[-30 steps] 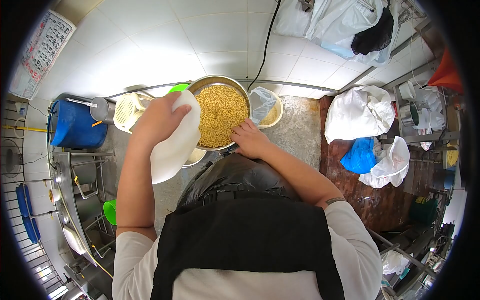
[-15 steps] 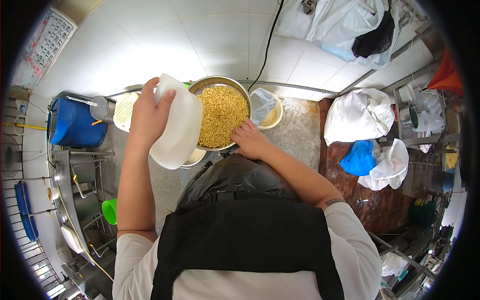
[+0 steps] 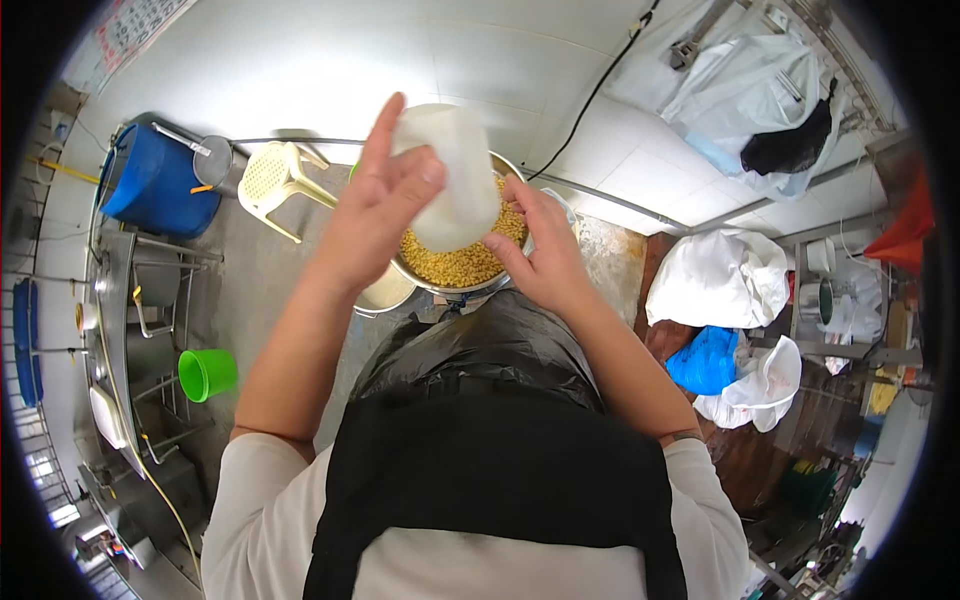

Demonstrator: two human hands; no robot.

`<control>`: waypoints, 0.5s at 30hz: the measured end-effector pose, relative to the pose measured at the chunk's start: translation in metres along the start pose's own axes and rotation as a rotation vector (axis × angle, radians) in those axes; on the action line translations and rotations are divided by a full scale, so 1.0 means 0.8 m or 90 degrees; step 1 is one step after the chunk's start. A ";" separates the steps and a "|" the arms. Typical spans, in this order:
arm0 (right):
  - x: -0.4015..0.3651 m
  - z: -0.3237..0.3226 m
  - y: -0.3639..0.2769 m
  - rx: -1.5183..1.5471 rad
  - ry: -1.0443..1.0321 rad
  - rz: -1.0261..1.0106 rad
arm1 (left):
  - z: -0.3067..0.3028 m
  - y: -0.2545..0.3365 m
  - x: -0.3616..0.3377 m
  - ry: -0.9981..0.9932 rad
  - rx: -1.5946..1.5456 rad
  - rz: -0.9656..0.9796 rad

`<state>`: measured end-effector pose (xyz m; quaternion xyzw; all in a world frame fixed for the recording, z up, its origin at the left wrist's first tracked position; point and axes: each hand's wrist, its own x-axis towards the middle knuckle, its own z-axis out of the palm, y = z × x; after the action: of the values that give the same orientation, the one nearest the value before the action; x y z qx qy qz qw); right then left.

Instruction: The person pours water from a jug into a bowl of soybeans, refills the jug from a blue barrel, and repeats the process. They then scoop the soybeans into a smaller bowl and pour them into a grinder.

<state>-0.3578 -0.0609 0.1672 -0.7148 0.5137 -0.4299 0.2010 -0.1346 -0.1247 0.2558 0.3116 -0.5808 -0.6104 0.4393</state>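
Observation:
My left hand (image 3: 385,205) grips a translucent white plastic container (image 3: 455,185), thumb pressed to its near side and index finger stretched upward. The container is tilted over a round metal pot (image 3: 480,290) and covers part of it. Yellow beans (image 3: 455,265), small like soybeans, lie in the pot. My right hand (image 3: 545,250) is over the pot's right side, thumb and fingers apart, fingertips near the container's right edge. Black plastic (image 3: 470,350) covers my lap just below the pot.
A bucket with pale contents (image 3: 385,292) stands left of the pot. Further left are a cream plastic stool (image 3: 270,180), a green bucket (image 3: 208,374) and a blue barrel (image 3: 160,185). White sacks (image 3: 715,280) and a blue bag (image 3: 703,360) lie on the right.
My left hand has brought the container rightward over the pot. My right hand has lifted off the pot's near edge and moved up beside the container. The view has shifted, showing more of the stool.

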 end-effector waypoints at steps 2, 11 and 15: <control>0.012 -0.008 -0.028 -0.009 0.006 -0.025 | 0.013 0.010 -0.006 -0.047 -0.013 -0.011; 0.028 -0.012 -0.045 0.024 0.066 0.016 | -0.001 0.016 -0.010 -0.085 0.084 -0.043; 0.029 -0.047 -0.062 -0.057 -0.030 0.041 | -0.035 -0.024 -0.005 0.058 0.130 -0.080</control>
<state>-0.3581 -0.0565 0.2333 -0.7164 0.5501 -0.3826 0.1945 -0.1114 -0.1346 0.2329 0.4178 -0.5986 -0.5598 0.3921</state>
